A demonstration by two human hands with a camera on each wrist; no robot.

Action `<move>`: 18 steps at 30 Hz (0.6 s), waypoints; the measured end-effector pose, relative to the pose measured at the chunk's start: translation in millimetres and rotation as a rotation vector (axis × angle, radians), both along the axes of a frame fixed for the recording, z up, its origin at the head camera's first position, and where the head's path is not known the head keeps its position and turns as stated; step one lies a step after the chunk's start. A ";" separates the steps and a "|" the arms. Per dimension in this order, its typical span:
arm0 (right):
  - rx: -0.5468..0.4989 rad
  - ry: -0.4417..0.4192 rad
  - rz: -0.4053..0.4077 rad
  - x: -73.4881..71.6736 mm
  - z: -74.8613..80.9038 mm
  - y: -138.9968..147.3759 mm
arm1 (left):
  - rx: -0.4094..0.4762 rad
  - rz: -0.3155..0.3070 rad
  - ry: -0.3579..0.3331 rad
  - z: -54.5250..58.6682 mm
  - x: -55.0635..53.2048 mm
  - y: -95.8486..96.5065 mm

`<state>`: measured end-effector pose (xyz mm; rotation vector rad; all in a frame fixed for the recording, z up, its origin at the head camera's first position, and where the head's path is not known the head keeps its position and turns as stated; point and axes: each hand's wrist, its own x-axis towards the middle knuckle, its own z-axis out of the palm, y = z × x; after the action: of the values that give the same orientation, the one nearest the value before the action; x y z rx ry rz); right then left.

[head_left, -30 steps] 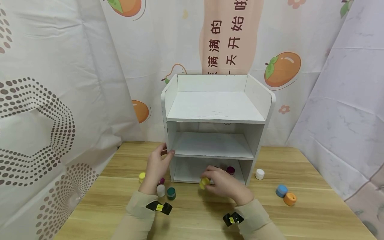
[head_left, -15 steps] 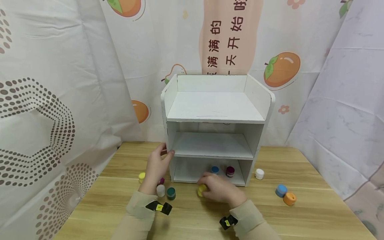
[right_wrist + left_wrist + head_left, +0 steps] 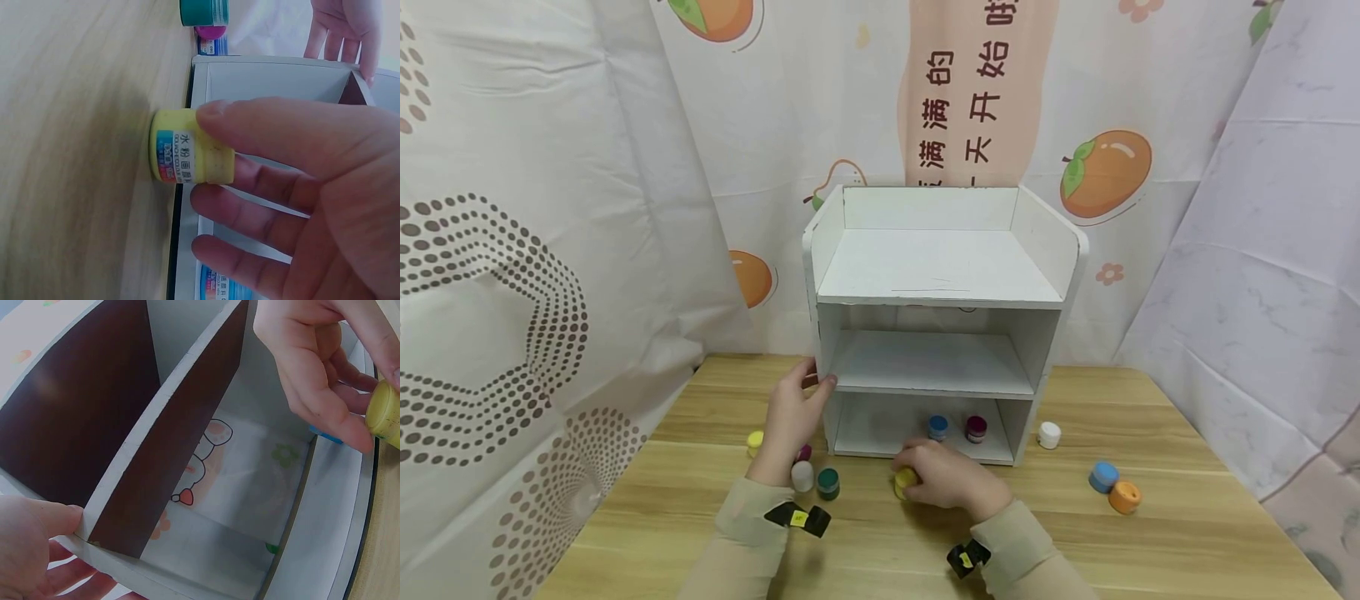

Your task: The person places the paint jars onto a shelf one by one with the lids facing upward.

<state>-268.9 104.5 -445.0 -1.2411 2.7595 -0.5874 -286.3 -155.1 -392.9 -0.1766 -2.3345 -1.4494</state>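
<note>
My right hand (image 3: 951, 477) pinches a yellow gouache paint jar (image 3: 181, 147) between thumb and fingers, low at the tabletop just in front of the white shelf unit (image 3: 940, 265). In the right wrist view its printed label shows, and the other fingers spread below it. My left hand (image 3: 795, 412) grips the unit's left side panel, the thumb at the front edge by the middle shelf and the fingers on the outer side. On the bottom shelf stand a blue jar (image 3: 937, 427) and a dark purple jar (image 3: 976, 429), side by side toward the right.
Left of the unit are a dark green jar (image 3: 828, 483), a white jar (image 3: 802, 477), a partly hidden magenta jar (image 3: 804, 453) and a yellow jar (image 3: 755, 442). To its right are a white jar (image 3: 1048, 435), a blue jar (image 3: 1103, 477) and an orange jar (image 3: 1124, 497).
My right hand has drawn back from the bottom shelf and lowered, bringing the yellow paint jar toward me. The blue jar on that shelf has come into view. My left hand stays put.
</note>
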 end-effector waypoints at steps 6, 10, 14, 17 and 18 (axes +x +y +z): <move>-0.013 -0.021 -0.004 0.3 2.6 3.9 | -0.001 -0.003 0.001 -0.8 0.1 -0.5; -0.022 -0.026 -0.052 2.5 9.4 7.2 | -0.001 -0.002 0.001 -0.9 0.1 -0.4; -0.014 0.009 -0.063 5.4 18.1 8.7 | -0.002 0.002 0.002 -0.5 0.2 0.0; -0.018 0.034 -0.035 7.1 22.5 9.2 | -0.002 0.001 0.008 -0.4 0.3 0.3; -0.018 0.041 -0.025 7.6 23.5 9.4 | -0.001 0.001 0.009 -0.5 0.3 0.4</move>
<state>-261.3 113.9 -421.4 -1.2375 2.8132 -0.5964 -285.9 -154.7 -393.4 -0.1813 -2.3280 -1.4437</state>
